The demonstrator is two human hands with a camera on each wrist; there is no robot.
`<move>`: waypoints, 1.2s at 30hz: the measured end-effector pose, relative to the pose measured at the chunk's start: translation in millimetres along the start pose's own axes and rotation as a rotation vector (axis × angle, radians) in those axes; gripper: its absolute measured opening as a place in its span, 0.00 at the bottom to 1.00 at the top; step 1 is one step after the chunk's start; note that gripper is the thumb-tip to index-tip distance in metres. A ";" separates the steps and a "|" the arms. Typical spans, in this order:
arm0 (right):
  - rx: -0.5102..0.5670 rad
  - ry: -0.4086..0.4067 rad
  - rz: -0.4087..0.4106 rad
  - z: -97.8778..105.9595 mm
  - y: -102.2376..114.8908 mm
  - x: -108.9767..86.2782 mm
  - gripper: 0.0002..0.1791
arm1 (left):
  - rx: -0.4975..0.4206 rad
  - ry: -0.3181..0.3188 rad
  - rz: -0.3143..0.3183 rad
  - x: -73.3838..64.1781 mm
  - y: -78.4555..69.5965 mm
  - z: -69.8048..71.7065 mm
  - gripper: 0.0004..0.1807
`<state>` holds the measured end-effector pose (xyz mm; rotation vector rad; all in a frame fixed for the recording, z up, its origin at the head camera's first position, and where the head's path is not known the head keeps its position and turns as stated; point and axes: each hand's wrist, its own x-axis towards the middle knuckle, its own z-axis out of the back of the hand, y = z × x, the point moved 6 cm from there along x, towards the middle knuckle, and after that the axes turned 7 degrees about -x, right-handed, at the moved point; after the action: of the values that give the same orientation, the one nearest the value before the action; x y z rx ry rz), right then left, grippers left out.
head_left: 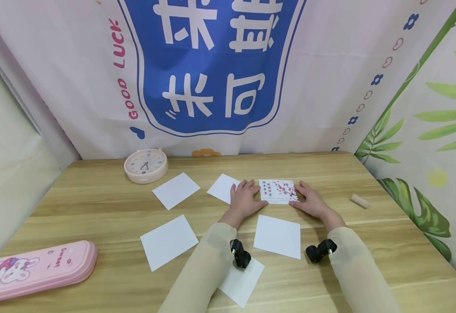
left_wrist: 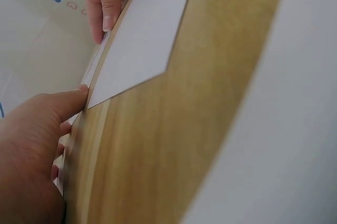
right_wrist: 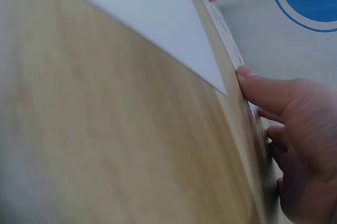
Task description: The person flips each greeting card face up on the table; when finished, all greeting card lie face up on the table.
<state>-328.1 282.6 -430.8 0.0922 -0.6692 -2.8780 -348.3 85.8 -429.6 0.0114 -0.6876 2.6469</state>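
A printed card (head_left: 277,191) with pink blossoms and text lies face up on the wooden table (head_left: 94,217). My left hand (head_left: 245,196) rests flat at its left edge, fingertips touching it and partly covering a blank white card (head_left: 221,187). At the card's right edge my right hand (head_left: 309,199) lies flat, fingers touching it. In the left wrist view my left hand's (left_wrist: 37,145) thumb meets the card's edge. In the right wrist view my right hand's (right_wrist: 295,129) fingers press by the same edge. A blank card (head_left: 277,236) lies nearer me between both arms.
More blank white cards lie at the left (head_left: 176,190), front left (head_left: 168,241) and under my left forearm (head_left: 241,280). A pink round clock (head_left: 146,165) sits at the back left, a pink pencil case (head_left: 32,269) at the front left, a small wooden cylinder (head_left: 359,201) at the right.
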 end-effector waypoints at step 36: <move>-0.023 0.006 -0.046 6.2 -3.8 -1.4 0.37 | -0.059 0.024 0.033 1.8 -4.1 1.8 0.33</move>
<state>-328.0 288.9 -426.9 0.1143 -0.6412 -2.9274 -348.5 88.9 -425.9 -0.0481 -0.7639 2.6520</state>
